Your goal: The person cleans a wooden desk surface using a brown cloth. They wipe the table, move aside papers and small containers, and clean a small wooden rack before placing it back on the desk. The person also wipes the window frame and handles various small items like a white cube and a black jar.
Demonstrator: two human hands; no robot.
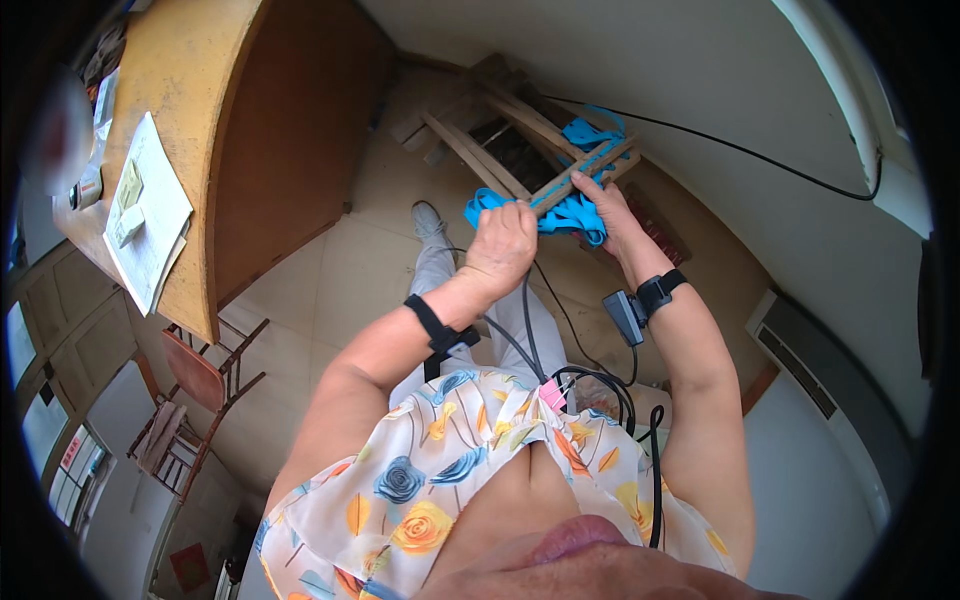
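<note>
A wooden frame (471, 154) with several bars stands on the floor in front of me. Bright blue flat strapping (570, 217) hangs in loops about its near crossbar (576, 176), and a strip of it runs along that bar. My left hand (501, 244) is closed at the bar's left end, with blue strapping beside its fingers; its exact grip is partly hidden. On the right, my right hand (615, 214) holds the crossbar with the thumb on top, its other fingers hidden behind the wood and strapping. Another blue bunch (589, 133) lies at the frame's far right end.
A yellow-topped wooden desk (180, 67) stands at left, bearing papers (154, 202). Below it is a wooden chair (196, 367). Black cables (529, 330) run down from the hands' area to my blouse. A dark cable (720, 146) spans the right wall. A red crate-like object (660, 217) sits behind my right wrist.
</note>
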